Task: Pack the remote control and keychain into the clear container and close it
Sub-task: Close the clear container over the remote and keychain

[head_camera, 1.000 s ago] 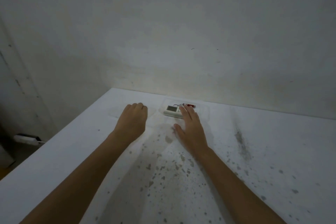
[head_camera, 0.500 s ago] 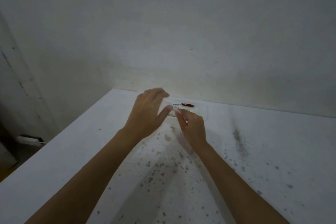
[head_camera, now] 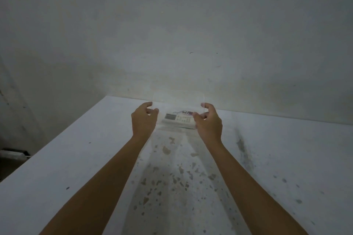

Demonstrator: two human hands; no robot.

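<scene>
Both arms out straight over the table (head_camera: 286, 158). My left hand (head_camera: 143, 120) pinches the left edge of the clear lid (head_camera: 178, 104), my right hand (head_camera: 208, 122) pinches its right edge; lid raised and tilted toward me over the clear container (head_camera: 176, 127). Remote control (head_camera: 176, 119) lies flat inside, grey screen to the left. Keychain (head_camera: 184, 113) sits just behind it, blurred through the plastic. Stained wall (head_camera: 172, 34) right behind. Button text unreadable.

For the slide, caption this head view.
Both hands, left hand and right hand, hold a clear lid above the remote control.
</scene>
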